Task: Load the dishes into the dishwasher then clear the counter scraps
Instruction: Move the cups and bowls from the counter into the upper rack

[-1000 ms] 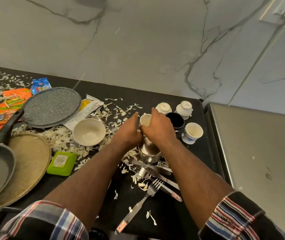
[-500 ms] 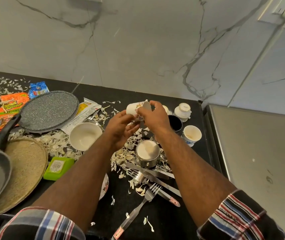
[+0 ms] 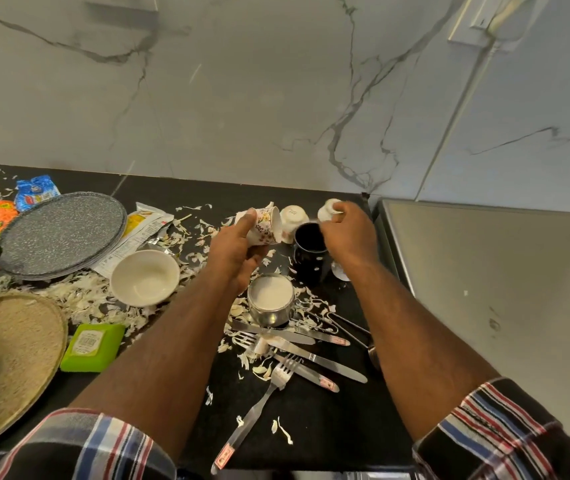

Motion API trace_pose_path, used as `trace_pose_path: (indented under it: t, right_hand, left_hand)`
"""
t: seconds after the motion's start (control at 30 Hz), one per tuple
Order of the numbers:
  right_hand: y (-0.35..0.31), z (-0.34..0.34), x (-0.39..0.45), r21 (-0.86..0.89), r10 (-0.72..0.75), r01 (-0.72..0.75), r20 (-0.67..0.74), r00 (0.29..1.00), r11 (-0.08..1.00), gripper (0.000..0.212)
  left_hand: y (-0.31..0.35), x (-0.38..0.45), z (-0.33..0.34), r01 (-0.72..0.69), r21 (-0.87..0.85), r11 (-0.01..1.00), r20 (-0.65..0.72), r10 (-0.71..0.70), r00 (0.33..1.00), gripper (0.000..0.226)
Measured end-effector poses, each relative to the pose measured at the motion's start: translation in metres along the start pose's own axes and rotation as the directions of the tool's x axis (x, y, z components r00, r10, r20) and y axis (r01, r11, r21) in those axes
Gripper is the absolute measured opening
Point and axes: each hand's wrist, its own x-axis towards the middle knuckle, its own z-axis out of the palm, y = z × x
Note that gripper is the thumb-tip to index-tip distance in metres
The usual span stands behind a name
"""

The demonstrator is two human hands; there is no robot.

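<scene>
Left hand [image 3: 238, 247] grips a floral teacup [image 3: 265, 226] tipped sideways above the black counter [image 3: 311, 427]; right hand [image 3: 349, 233] closes on a small white cup [image 3: 329, 208] — apparently inverted — behind the dark mug [image 3: 311, 251] — steel cup [image 3: 271, 299] below.

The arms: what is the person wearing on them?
Both arms are bare from the elbows down. The left sleeve and right sleeve are pushed up, made of dark checked cloth with red, white and blue stripes. No gloves, rings or watch show on either hand.
</scene>
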Motion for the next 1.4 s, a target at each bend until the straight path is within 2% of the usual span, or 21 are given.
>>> trace_pose_path:
  t: [0.1, 0.17, 0.27, 0.47, 0.63, 0.7, 0.83, 0.9, 1.03, 1.17, 1.4]
  right_hand:
    - [0.029, -0.014, 0.005, -0.156, 0.073, -0.082, -0.060, 0.995, 0.984, 0.050]
    - [0.044, -0.015, 0.004, -0.227, 0.175, -0.173, -0.011, 0.984, 0.958, 0.071]
    - [0.059, -0.012, -0.003, -0.243, 0.241, -0.217, 0.076, 0.968, 0.946, 0.096]
    - [0.073, 0.002, -0.013, -0.190, 0.200, -0.192, 0.022, 0.980, 0.963, 0.082]
    - [0.077, 0.005, -0.014, -0.198, 0.190, -0.187, -0.001, 0.982, 0.962, 0.090]
    - [0.079, 0.005, -0.015, -0.172, 0.184, -0.183, -0.010, 0.983, 0.968, 0.086]
    - [0.081, 0.002, -0.020, -0.039, 0.200, -0.200, -0.021, 0.980, 0.979, 0.075]
    - [0.076, -0.002, -0.025, 0.030, 0.185, -0.183, -0.072, 0.980, 0.983, 0.071]
    - [0.060, -0.009, -0.033, 0.194, 0.094, -0.053, -0.207, 0.974, 0.980, 0.072]
    - [0.045, -0.013, -0.048, 0.353, 0.047, 0.011, -0.154, 0.987, 0.936, 0.070]
    - [0.045, -0.016, -0.093, 0.364, -0.029, 0.068, -0.112, 0.993, 0.929, 0.075]
  left_hand:
    - [-0.009, -0.003, 0.008, 0.044, -0.026, 0.999, 0.001, -0.044, 0.999, 0.024]
    - [-0.013, -0.002, 0.010, 0.062, -0.041, 0.997, -0.013, -0.063, 0.998, 0.025]
    - [-0.017, -0.001, 0.011, 0.086, -0.075, 0.993, -0.018, -0.088, 0.996, 0.033]
    - [-0.020, -0.005, 0.010, 0.145, -0.138, 0.980, 0.010, -0.146, 0.989, 0.046]
    - [-0.019, -0.009, 0.006, 0.202, -0.160, 0.966, 0.049, -0.197, 0.979, 0.042]
    - [-0.019, -0.011, 0.005, 0.220, -0.191, 0.956, 0.061, -0.212, 0.975, 0.042]
    - [-0.020, -0.014, 0.001, 0.256, -0.245, 0.935, 0.095, -0.239, 0.966, 0.045]
    - [-0.020, -0.016, 0.000, 0.254, -0.242, 0.936, 0.105, -0.235, 0.966, 0.044]
    - [-0.020, -0.025, 0.000, 0.253, -0.210, 0.944, 0.123, -0.231, 0.965, 0.040]
    - [-0.021, -0.038, -0.001, 0.261, -0.176, 0.949, 0.148, -0.237, 0.960, 0.037]
    - [-0.038, -0.067, -0.013, 0.248, -0.163, 0.955, 0.182, -0.218, 0.959, 0.041]
